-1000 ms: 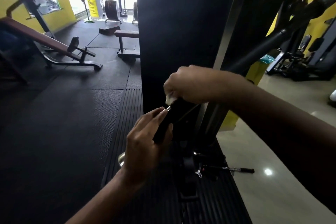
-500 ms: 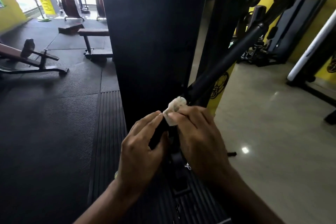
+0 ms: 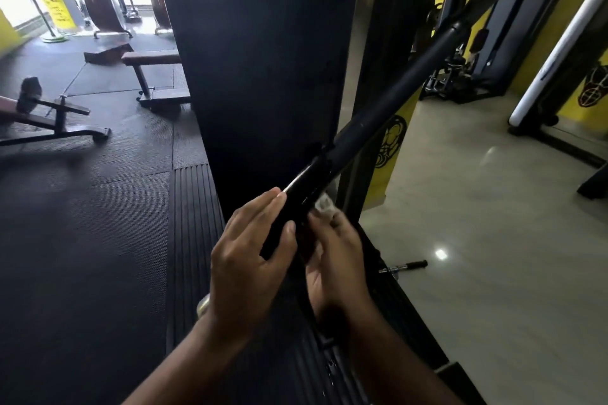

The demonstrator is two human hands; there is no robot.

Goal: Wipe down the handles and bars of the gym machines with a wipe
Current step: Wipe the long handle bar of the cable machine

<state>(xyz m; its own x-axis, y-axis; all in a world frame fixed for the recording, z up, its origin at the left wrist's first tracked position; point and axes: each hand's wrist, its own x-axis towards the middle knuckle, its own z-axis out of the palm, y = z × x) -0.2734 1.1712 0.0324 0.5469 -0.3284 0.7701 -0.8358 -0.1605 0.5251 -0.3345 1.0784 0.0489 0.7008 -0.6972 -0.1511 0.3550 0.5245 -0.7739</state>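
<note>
Two hands busy: my left hand (image 3: 250,260) grips the bar (image 3: 388,102) near its end, and my right hand (image 3: 335,260) pinches the wipe (image 3: 324,205) against it. I judge the wipe limp, the bar rigid and slick.

wipe (image 3: 325,207) right of bar (image 3: 388,108)

The bar (image 3: 388,115) was dull black, its end shiny. The mat (image 3: 98,207) looked bumpy rubber; the floor (image 3: 493,240) gleamed.

Black rubber floor matting (image 3: 82,240) carries a brown padded gym bench (image 3: 151,58). A black-handled metal pin (image 3: 403,267) lies on glossy beige floor tiles (image 3: 493,289).
</note>
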